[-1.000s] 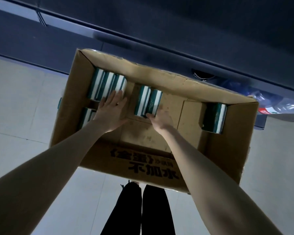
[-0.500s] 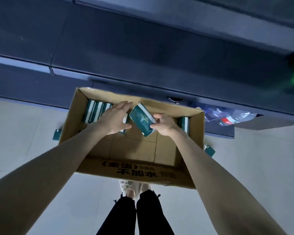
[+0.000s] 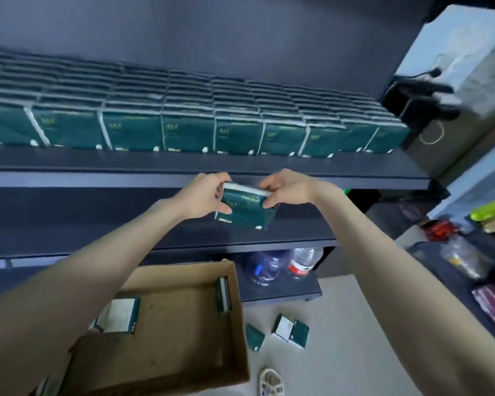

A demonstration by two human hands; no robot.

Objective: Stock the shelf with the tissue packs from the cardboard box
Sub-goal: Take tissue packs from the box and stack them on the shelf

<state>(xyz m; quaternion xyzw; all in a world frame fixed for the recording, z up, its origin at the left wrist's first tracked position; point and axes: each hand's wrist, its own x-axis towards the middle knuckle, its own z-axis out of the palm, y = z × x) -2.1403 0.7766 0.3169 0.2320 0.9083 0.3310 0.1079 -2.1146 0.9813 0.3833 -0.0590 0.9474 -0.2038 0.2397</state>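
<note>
A dark green tissue pack (image 3: 245, 208) is held in the air between both hands, just below the front edge of the upper shelf (image 3: 183, 167). My left hand (image 3: 203, 197) pinches its left end and my right hand (image 3: 286, 188) pinches its right end. Several rows of the same green packs (image 3: 189, 130) stand along the upper shelf. Below on the floor, the open cardboard box (image 3: 235, 324) holds a few packs, one group (image 3: 119, 315) at its left and one pack (image 3: 223, 294) against its right wall.
The middle shelf (image 3: 269, 238) runs behind the held pack. Plastic bottles (image 3: 283, 265) lie on the lowest shelf. Loose packs (image 3: 290, 330) lie on the floor right of the box. A rack of colourful goods (image 3: 486, 252) stands at the right. A foot (image 3: 270, 381) shows near the box.
Both hands have lifted a pack out of the box and raised it to the shelves. The view has tilted up from the box to the stocked shelf.
</note>
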